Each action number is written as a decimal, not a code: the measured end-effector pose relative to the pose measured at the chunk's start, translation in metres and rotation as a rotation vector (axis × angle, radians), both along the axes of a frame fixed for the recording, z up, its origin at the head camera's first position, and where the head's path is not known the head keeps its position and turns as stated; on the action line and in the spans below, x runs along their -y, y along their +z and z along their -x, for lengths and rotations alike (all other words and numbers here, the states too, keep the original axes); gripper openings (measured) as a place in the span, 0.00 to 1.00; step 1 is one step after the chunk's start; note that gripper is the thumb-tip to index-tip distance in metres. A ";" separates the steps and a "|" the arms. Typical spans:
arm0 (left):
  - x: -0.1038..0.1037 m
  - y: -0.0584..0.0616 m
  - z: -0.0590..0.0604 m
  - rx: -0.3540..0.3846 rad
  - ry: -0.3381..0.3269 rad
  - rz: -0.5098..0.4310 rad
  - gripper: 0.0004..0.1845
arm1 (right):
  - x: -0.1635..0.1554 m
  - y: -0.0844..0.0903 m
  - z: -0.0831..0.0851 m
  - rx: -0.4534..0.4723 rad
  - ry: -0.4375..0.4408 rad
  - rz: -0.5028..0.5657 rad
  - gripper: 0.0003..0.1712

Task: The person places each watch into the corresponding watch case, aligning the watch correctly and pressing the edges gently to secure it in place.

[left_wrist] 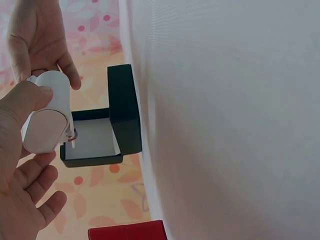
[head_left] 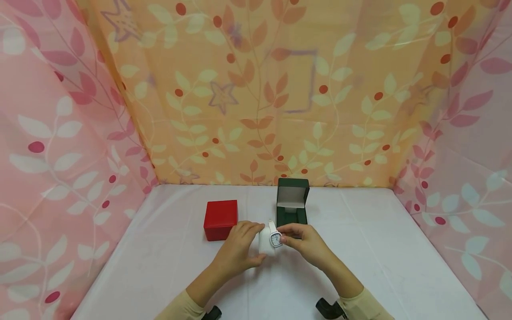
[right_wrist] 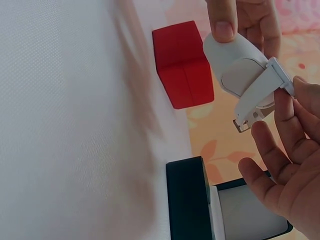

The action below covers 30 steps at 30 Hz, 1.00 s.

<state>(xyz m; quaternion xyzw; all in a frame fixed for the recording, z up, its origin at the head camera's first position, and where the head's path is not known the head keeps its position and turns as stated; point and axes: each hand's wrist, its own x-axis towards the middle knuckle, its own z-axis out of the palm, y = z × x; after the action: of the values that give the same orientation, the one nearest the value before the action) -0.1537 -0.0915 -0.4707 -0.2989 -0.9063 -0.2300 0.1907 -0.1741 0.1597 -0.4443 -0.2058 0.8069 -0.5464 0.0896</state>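
A white wristwatch (head_left: 276,239) with a light dial is at the right end of a white watch cushion (head_left: 265,244). My left hand (head_left: 239,249) holds the cushion between thumb and fingers, above the table. The fingertips of my right hand (head_left: 307,243) pinch the watch by its case. In the right wrist view the white strap (right_wrist: 257,92) hangs curved at the cushion's end, its metal buckle (right_wrist: 242,126) at the bottom. Whether the strap still passes round the cushion, I cannot tell. Just behind the hands stands a dark green watch box (head_left: 292,213), lid raised.
A closed red box (head_left: 221,220) stands left of the green one, just beyond my left hand. White cloth covers the table (head_left: 160,249). Patterned curtains (head_left: 256,89) enclose it at the back and both sides.
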 end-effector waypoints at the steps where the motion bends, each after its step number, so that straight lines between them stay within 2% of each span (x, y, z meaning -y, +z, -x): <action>1: 0.000 0.000 0.000 -0.004 -0.002 -0.001 0.44 | 0.000 0.000 0.000 0.001 -0.001 0.003 0.17; 9: -0.002 -0.001 0.000 -0.022 -0.007 -0.010 0.45 | 0.001 -0.002 0.001 -0.024 -0.026 0.000 0.17; 12: -0.002 -0.001 0.000 -0.029 -0.011 -0.033 0.44 | 0.003 -0.005 0.001 -0.046 -0.062 -0.002 0.15; 17: -0.002 -0.002 0.001 -0.026 -0.015 -0.092 0.42 | 0.007 -0.009 0.000 -0.135 -0.139 -0.037 0.11; 21: -0.001 -0.003 0.001 -0.003 -0.014 -0.138 0.41 | 0.009 -0.009 -0.002 -0.226 -0.169 -0.053 0.10; 26: 0.000 -0.002 0.002 0.034 0.011 -0.202 0.40 | 0.007 -0.008 -0.002 -0.298 -0.140 -0.068 0.12; 30: 0.001 -0.001 0.003 0.060 0.034 -0.254 0.40 | 0.006 -0.009 -0.001 -0.373 -0.073 -0.105 0.22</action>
<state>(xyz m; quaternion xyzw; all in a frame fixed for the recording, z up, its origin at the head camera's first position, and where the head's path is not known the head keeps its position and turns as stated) -0.1564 -0.0922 -0.4720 -0.2499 -0.8802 -0.3482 0.2038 -0.1734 0.1541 -0.4534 -0.2693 0.8439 -0.4586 -0.0707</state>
